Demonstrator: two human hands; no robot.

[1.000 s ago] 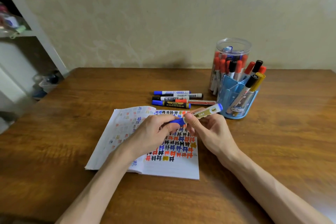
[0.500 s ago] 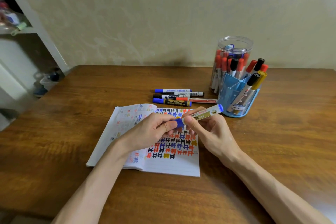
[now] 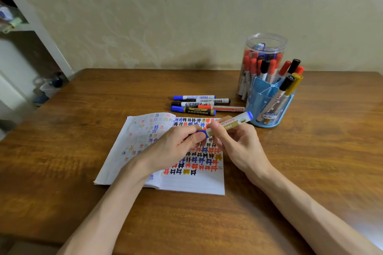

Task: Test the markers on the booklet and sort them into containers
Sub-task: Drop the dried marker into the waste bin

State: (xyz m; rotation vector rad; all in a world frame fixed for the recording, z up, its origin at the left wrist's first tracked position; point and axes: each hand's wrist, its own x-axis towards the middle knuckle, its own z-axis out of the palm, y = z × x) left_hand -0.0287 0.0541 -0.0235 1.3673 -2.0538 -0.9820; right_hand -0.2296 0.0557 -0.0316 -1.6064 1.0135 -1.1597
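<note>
An open booklet (image 3: 186,184) covered in coloured marks lies on the wooden table (image 3: 310,151). Above it I hold a blue marker (image 3: 234,122) with a gold and white label. My right hand (image 3: 238,145) pinches its barrel. My left hand (image 3: 176,147) pinches its blue cap (image 3: 202,133), which sits on the marker's near end. Several loose markers (image 3: 199,104) lie side by side behind the booklet. A blue desk organiser (image 3: 267,105) and a clear plastic jar (image 3: 263,47) at the right hold more markers.
A white shelf unit (image 3: 31,27) stands beyond the table's left corner, with small items on the floor (image 3: 49,87) beside it. A patterned wall (image 3: 165,16) runs right behind the table's far edge.
Both hands stay on the marker over the booklet. The view has tilted slightly, and the marker has barely shifted.
</note>
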